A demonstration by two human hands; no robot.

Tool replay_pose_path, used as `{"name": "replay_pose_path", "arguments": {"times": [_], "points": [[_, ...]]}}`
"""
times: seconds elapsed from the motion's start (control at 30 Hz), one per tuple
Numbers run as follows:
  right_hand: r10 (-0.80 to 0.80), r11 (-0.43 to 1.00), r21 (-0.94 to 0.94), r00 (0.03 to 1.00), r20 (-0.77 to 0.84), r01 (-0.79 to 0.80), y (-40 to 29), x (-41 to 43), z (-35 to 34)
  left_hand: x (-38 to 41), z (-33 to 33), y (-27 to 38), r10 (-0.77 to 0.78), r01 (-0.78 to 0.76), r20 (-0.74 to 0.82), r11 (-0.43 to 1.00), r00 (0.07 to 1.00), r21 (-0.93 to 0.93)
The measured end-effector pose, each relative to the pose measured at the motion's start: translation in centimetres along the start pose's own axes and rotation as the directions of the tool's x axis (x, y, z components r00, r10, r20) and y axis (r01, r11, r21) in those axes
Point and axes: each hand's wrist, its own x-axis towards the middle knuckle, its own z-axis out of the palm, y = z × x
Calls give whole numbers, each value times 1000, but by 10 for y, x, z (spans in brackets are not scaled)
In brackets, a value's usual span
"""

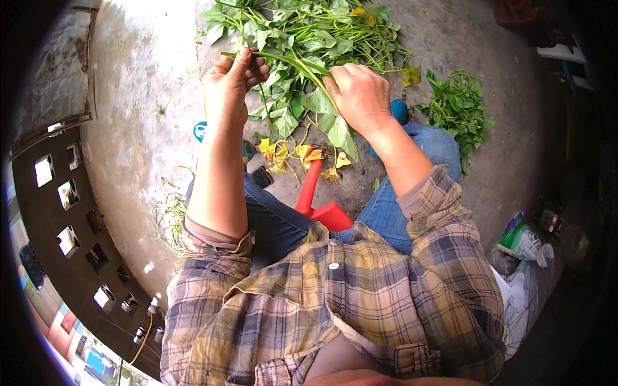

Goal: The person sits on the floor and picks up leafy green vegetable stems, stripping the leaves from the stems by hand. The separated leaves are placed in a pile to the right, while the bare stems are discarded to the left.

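My left hand (231, 79) pinches the end of a long green leaf stalk between thumb and fingers. My right hand (361, 94) is closed around the other end, so the stalks (297, 64) stretch between both hands. Broad green leaves (340, 132) hang below my right hand. Just beyond my hands lies a large heap of leafy green vines (309, 34), which look like sweet potato greens. Part of that heap is hidden behind my hands and the held stalks.
Yellowed leaves (277, 155) lie between my feet, near a red plastic object (314, 202) and a dark phone-like object (262, 177). A smaller leaf pile (458, 108) is at right, with stalks (171, 214) at left. Plastic bags (524, 241) stand right; a pierced block wall (72, 207) runs left.
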Motion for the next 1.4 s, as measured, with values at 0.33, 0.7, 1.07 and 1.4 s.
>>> {"name": "replay_pose_path", "arguments": {"times": [0.33, 0.7, 1.07, 1.4], "points": [[43, 969, 243, 999, 2, -42, 9, 1, 3, 1, -3, 0, 14, -14, 25, 1000, 1000, -6], [421, 379, 851, 887, 190, -362, 62, 12, -8, 10, -30, 10, 43, -56, -113, 992, 993, -111], [498, 532, 835, 850, -174, -141, 109, -8, -78, 10, -25, 10, 66, -70, -93, 997, 994, -40], [511, 662, -488, 819, -261, -568, 192, -27, -184, 9, -18, 12, 71, -73, -45, 996, 996, -60]]}}
